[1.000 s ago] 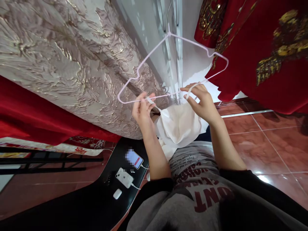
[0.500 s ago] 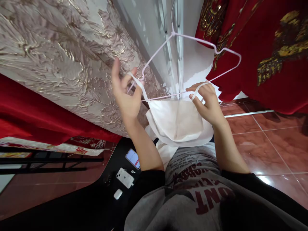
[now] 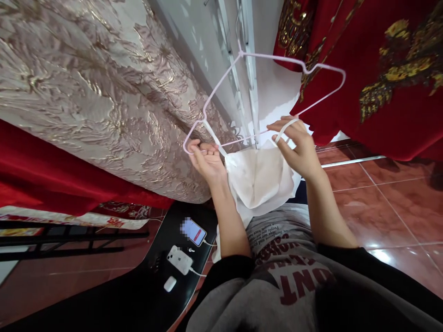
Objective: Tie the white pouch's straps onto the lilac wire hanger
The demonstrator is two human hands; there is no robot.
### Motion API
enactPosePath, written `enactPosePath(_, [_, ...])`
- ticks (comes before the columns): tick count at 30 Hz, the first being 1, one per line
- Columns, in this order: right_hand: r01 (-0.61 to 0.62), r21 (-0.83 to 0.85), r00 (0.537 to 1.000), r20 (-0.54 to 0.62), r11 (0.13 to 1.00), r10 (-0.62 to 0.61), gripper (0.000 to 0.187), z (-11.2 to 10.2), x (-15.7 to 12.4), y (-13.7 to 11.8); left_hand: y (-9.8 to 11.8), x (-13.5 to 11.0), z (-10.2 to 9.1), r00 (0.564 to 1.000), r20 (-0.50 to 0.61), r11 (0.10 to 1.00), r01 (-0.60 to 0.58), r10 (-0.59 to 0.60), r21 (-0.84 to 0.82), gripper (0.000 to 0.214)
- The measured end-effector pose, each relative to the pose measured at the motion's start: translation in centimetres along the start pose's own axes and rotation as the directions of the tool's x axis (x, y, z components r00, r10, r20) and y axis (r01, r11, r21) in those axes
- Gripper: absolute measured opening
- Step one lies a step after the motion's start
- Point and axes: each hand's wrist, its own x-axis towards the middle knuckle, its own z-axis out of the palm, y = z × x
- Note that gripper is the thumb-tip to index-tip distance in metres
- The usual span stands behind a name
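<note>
Grey shirt (image 3: 238, 299): upside-down "ONT", "People are"
White phone (image 3: 180, 259): apple mark
Left hand (image 3: 209, 163): by pink hanger (image 3: 270, 56); can't tell its grip
Right hand (image 3: 299, 146): holding white strap (image 3: 284, 127)

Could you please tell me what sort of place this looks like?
Possibly a clothing shop or dressmaking workroom, though I can't be sure: gold-decorated red fabric and pale, floral-textured fabric hang close by, and a white strapped garment is at a pink hanger.

Glossy reddish floor tiles (image 3: 398, 203) reflect light (image 3: 380, 255) near a pale wall (image 3: 266, 27) and black tabletop (image 3: 138, 295).
</note>
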Motion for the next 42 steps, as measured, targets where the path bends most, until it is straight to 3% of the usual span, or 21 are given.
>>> enactPosePath(2, [-0.063,0.039,0.985,-0.158,0.997,0.069,0.025,-1.2,0.0,1.1,-0.2,-0.3,0.4,0.999,0.015,0.997,-0.031,0.032,-0.072,0.042])
enactPosePath(3, [-0.104,0.066,0.954,-0.275,0.992,0.119,0.024,-2.0,0.0,1.8,-0.1,0.0,0.3,0.999,0.039,0.994,-0.033,0.038,-0.102,0.042])
enactPosePath(5, [-0.177,0.127,0.849,-0.483,0.976,0.217,0.020,-4.0,0.5,3.3,0.6,1.1,-0.1,0.996,0.087,0.992,-0.006,0.017,-0.126,0.042])
enactPosePath(6, [-0.199,0.151,0.807,-0.536,0.968,0.249,0.017,-5.0,1.0,4.0,1.0,1.7,-0.5,0.994,0.108,0.993,0.021,-0.008,-0.117,0.042])
enactPosePath(7, [-0.217,0.165,0.795,-0.542,0.962,0.272,0.016,-5.9,1.6,4.5,1.4,2.2,-0.9,0.991,0.127,0.993,0.052,-0.039,-0.103,0.042])
enactPosePath(9, [-0.231,0.147,0.855,-0.441,0.962,0.273,0.014,-7.3,3.3,4.9,1.9,2.9,-1.4,0.983,0.155,0.991,0.107,-0.094,-0.076,0.043])
enactPosePath(12, [-0.200,0.030,0.969,-0.143,0.979,0.202,0.013,-7.9,6.6,3.6,2.4,3.2,-1.7,0.978,0.160,0.990,0.139,-0.132,-0.038,0.044])
enactPosePath(15, [-0.123,-0.112,0.989,0.070,0.986,0.132,0.018,-6.9,9.2,0.7,2.4,3.0,-1.6,0.977,0.154,0.988,0.152,-0.149,-0.011,0.045])
enactPosePath(17, [-0.040,-0.171,0.997,0.064,0.984,0.052,0.021,-5.7,9.7,-1.0,2.4,2.8,-1.5,0.974,0.159,0.985,0.171,-0.164,-0.027,0.044])
enactPosePath(21, [0.073,-0.171,0.979,-0.178,0.983,-0.103,0.034,-2.2,7.3,-1.9,2.3,2.5,-1.4,0.972,0.155,0.978,0.190,-0.175,-0.088,0.042])
enactPosePath(23, [0.109,-0.106,0.993,-0.022,0.988,-0.112,0.028,0.3,5.3,-1.1,2.0,2.2,-1.4,0.974,0.147,0.975,0.188,-0.170,-0.117,0.041])
enactPosePath(25, [0.133,-0.084,0.967,0.228,0.988,-0.111,0.026,2.8,3.4,-0.2,1.4,1.7,-1.2,0.983,0.106,0.973,0.168,-0.152,-0.159,0.041])
enactPosePath(26, [0.132,-0.116,0.957,0.273,0.984,-0.096,0.026,3.9,2.6,0.0,0.9,1.3,-1.1,0.987,0.071,0.972,0.155,-0.145,-0.174,0.040])
enactPosePath(28, [0.119,-0.178,0.963,0.259,0.977,-0.070,0.028,5.6,1.3,-0.1,0.0,0.4,-1.0,0.986,0.016,0.974,0.167,-0.166,-0.156,0.038])
enactPosePath(31, [0.099,-0.192,0.985,0.156,0.976,-0.069,0.030,6.4,0.3,-0.9,-0.4,-0.9,-1.1,0.965,0.090,0.969,0.245,-0.246,0.019,0.031])
enactPosePath(33, [0.098,-0.166,0.986,0.147,0.981,-0.073,0.029,6.0,0.3,-1.2,1.0,-1.4,-1.5,0.952,0.203,0.964,0.190,-0.227,0.188,0.029])
enactPosePath(35, [0.084,-0.133,0.986,0.155,0.987,-0.063,0.028,5.2,0.6,-1.1,3.7,-1.5,-2.2,0.928,0.318,0.934,0.075,-0.193,0.349,0.029])
enactPosePath(38, [0.071,-0.093,0.986,0.157,0.993,-0.056,0.026,4.1,1.0,-0.9,8.7,-1.3,-2.8,0.847,0.440,0.863,0.044,-0.299,0.503,0.027])
enactPosePath(40, [0.085,-0.078,0.985,0.155,0.993,-0.072,0.026,3.5,1.1,-1.0,11.0,-0.9,-2.7,0.886,0.423,0.916,0.004,-0.190,0.402,0.030])
enactPosePath(42, [0.113,-0.070,0.983,0.151,0.991,-0.102,0.026,3.1,0.9,-1.2,11.5,-0.2,-2.4,0.929,0.359,0.972,0.003,-0.090,0.235,0.036])
